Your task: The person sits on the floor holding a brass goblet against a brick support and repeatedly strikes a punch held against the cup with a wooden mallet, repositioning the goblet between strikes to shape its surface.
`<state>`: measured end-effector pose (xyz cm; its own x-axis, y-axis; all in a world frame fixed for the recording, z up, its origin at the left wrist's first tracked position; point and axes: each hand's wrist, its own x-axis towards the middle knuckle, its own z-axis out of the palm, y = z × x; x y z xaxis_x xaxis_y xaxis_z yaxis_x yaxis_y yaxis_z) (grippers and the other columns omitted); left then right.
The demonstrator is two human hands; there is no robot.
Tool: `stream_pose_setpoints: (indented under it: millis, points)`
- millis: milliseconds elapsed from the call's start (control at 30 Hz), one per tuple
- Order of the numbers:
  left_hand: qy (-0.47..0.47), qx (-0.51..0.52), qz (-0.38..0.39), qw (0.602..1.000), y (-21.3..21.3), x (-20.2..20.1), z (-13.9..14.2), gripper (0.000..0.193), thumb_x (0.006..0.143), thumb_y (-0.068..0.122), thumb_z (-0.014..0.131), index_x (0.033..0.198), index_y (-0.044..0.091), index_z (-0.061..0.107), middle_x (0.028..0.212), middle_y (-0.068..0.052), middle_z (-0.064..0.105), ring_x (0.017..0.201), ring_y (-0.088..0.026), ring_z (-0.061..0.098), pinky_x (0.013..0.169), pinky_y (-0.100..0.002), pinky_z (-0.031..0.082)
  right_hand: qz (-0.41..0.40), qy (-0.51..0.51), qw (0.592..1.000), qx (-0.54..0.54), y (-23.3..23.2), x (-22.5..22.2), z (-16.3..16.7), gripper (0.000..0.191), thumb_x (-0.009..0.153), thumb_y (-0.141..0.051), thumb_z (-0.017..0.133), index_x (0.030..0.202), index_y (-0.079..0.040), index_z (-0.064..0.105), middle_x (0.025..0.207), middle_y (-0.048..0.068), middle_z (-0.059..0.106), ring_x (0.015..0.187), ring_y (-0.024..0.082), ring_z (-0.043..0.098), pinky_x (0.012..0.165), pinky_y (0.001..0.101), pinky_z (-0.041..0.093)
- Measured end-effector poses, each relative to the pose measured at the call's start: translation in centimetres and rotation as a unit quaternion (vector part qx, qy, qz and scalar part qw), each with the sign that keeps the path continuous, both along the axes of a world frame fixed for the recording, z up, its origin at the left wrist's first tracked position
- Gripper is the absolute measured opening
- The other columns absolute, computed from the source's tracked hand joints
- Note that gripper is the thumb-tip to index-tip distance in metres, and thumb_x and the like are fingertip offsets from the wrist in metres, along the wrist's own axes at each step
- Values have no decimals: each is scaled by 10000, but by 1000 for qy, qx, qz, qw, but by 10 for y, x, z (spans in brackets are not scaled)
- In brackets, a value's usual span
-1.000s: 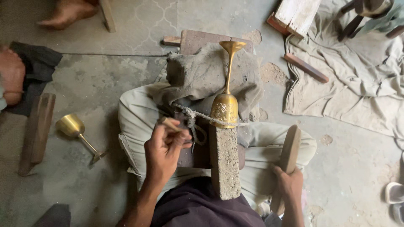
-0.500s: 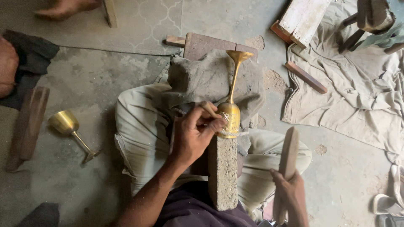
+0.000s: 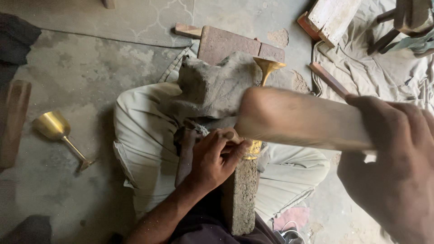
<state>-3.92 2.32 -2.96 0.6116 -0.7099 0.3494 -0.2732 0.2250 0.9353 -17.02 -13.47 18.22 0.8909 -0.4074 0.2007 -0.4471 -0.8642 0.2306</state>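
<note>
A slender brass goblet lies lengthwise on a rough grey stone block across the seated person's lap, its long axis running away from the body, flared foot pointing to the far end. The left hand sits at the goblet's bowl, fingers curled tight, pinching a small tool against it. The right hand, fingers wrapped closed, grips a blurred wooden mallet, now raised above the block; a second ago it rested low beside it.

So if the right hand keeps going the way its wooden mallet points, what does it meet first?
Probably the left hand gripped at the brass goblet on the stone block. The right hand and mallet are blurred, so depth is uncertain.
</note>
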Motion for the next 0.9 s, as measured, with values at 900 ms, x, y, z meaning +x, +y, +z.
stream_pose_setpoints:
  millis: [900]
  points:
    - [-119,33,-139,982,-6,30,27,414,986,201,760,1356,182,574,1046,-60,705,838,-189,728,692,-314,630,-185,30,964,189,-62,-105,-52,214,1026,-40,626,1225,31,660,990,206,705,796,276,709,675,337,560]
